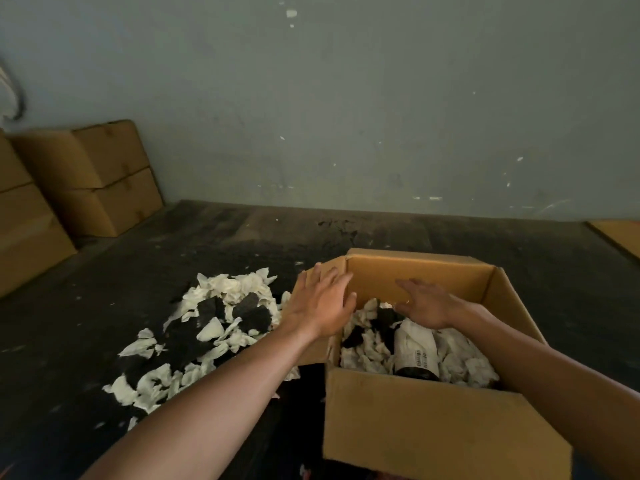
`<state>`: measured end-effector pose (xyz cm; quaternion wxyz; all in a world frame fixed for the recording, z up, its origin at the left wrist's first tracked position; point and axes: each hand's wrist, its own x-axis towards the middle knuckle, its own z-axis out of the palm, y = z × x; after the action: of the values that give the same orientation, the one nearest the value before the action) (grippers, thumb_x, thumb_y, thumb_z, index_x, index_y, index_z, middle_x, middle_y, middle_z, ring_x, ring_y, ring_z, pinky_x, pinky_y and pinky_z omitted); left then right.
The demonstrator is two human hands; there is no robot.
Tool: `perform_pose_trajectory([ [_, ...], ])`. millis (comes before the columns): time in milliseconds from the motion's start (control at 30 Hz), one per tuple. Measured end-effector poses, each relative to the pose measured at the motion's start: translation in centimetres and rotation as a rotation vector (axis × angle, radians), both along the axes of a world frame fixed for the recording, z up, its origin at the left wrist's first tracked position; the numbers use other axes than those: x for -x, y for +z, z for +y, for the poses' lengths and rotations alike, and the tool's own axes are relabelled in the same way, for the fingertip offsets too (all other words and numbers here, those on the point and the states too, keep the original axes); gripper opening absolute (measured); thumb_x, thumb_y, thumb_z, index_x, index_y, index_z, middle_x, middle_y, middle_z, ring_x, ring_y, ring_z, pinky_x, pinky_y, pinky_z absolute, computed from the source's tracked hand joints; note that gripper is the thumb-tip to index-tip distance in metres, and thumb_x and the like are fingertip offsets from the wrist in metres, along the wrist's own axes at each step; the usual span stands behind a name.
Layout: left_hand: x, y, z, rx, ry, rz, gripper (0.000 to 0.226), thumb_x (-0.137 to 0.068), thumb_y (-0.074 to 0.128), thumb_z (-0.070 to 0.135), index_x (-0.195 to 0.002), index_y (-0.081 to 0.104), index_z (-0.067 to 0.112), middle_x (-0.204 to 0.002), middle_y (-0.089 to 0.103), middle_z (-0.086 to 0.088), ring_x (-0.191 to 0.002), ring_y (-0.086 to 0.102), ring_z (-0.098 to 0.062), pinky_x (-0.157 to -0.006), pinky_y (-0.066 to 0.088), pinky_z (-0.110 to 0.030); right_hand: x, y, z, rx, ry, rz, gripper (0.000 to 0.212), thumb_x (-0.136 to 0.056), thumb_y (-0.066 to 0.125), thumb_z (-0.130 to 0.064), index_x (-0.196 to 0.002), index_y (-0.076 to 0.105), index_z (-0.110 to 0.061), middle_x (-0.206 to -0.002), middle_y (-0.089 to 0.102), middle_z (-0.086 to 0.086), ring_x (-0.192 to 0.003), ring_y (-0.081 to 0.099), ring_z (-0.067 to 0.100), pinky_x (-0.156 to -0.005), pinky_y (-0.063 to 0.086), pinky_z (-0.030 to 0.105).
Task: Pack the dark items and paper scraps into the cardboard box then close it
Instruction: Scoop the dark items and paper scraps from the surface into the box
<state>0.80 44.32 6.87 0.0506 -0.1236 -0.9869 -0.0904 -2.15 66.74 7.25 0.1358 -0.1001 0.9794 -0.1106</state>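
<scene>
Left hand (320, 306) spread flat at cardboard box (440, 424) left flap; right hand (424, 303) open, empty, above contents. Paper scraps (221, 327) at 9 o'clock judged light, crushable; best gathered by handful.

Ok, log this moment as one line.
left hand open over box flap | right hand open inside cardboard box | paper scraps and dark items on floor | box open

- One open cardboard box (433, 427) in front.
- Two hands — left hand (320, 306), right hand (427, 303).
- Four closed cartons (100, 178) stacked by the wall.
- One flat cardboard sheet (620, 235) at the far right.
- Paper scraps (221, 327) — too many to count.
- Dark items (252, 311) on the floor: at least three visible.
</scene>
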Motion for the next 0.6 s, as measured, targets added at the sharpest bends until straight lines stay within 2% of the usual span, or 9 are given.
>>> perform_pose_trajectory([
  [167,-3.2,0.0,-8.0,0.003,0.082,-0.011,0.055,-0.101,0.03,0.047,-0.152,0.024,0.027,-0.162,0.02,-0.003,-0.149,0.007,-0.033,-0.119,0.007,-0.055,-1.9,-0.3,-7.0,0.019,-0.002,0.051,0.068,-0.096,0.041,-0.056,-0.154,0.016,-0.03,-0.162,0.018,0.007,-0.147,0.018,0.035,-0.115,0.024,0.057],
  [300,-6.8,-0.6,-15.5,-0.028,0.143,-0.041,0.058,-0.1,0.031,0.049,-0.153,0.021,0.028,-0.162,0.02,-0.004,-0.149,0.008,-0.033,-0.118,0.01,-0.056,-4.8,-0.5,-14.2,0.013,0.017,0.093,0.066,-0.097,0.041,-0.051,-0.154,0.016,-0.03,-0.163,0.016,0.006,-0.147,0.018,0.035,-0.114,0.025,0.055],
  [400,-9.9,-1.9,-20.9,-0.048,0.189,-0.043,0.061,-0.099,0.032,0.053,-0.152,0.019,0.028,-0.162,0.019,-0.006,-0.149,0.009,-0.032,-0.118,0.013,-0.055,-8.4,-0.9,-20.0,0.097,0.072,0.217,0.062,-0.098,0.045,-0.044,-0.153,0.02,-0.03,-0.163,0.014,0.008,-0.147,0.014,0.032,-0.115,0.025,0.051],
  [500,-13.4,-4.2,-25.7,-0.063,0.247,-0.107,0.07,-0.096,0.034,0.06,-0.155,0.008,0.031,-0.164,0.008,-0.006,-0.149,0.006,-0.033,-0.118,0.011,-0.054,-12.6,-3.1,-25.3,0.243,0.194,0.351,0.058,-0.097,0.049,-0.039,-0.15,0.027,-0.03,-0.161,0.018,0.006,-0.148,0.013,0.027,-0.117,0.028,0.047],
  [600,-17.2,-7.4,-29.7,-0.093,0.287,-0.218,0.085,-0.089,0.039,0.07,-0.154,-0.003,0.034,-0.165,-0.002,-0.006,-0.149,0.002,-0.035,-0.118,0.01,-0.056,-16.1,-7.6,-29.3,0.248,0.254,0.295,0.064,-0.095,0.052,-0.045,-0.151,0.023,-0.036,-0.163,0.011,0.004,-0.15,0.008,0.025,-0.116,0.029,0.049],
])
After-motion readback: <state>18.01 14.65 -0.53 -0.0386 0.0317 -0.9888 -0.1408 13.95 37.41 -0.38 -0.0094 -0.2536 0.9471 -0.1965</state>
